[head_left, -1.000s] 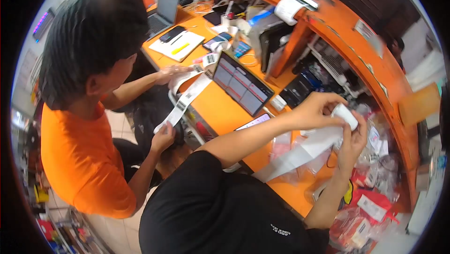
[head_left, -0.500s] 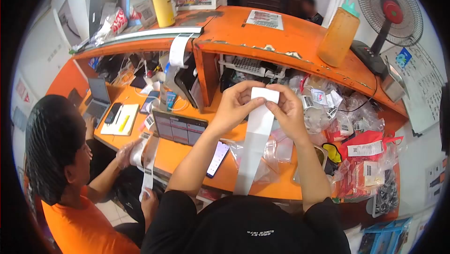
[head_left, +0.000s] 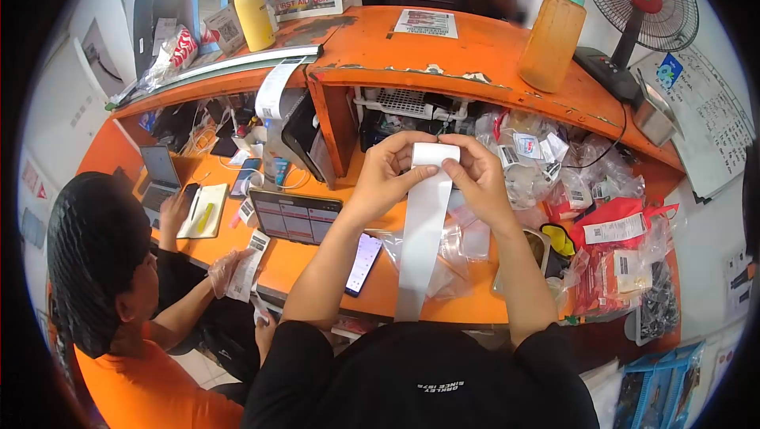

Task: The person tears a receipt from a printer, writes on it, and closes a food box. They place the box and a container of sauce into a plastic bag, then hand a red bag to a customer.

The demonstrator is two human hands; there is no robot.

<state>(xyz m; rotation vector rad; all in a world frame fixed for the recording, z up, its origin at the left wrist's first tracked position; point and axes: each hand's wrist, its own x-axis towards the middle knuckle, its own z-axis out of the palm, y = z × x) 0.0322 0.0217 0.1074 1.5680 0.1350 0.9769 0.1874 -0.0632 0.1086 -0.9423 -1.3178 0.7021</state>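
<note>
A strip of white paper hangs down in front of me, its top end curled into what looks like a small roll. My left hand grips the left side of that end, thumb on the front face. On the other side my right hand pinches the same end, its thumb close to the left one. The strip's lower end reaches down to my black shirt. Beneath my arms, a lit phone and crumpled clear plastic lie on the orange desk.
At left, a person in an orange shirt holds printed slips. A tablet stands by my left forearm. Bagged parcels crowd the right side. A sauce bottle and fan stand on the upper counter.
My view has shifted slightly; both hands still hold the paper strip, its top looking more rolled. The neighbour's slips have turned print side up, and that person's far hand is by the notebook.
</note>
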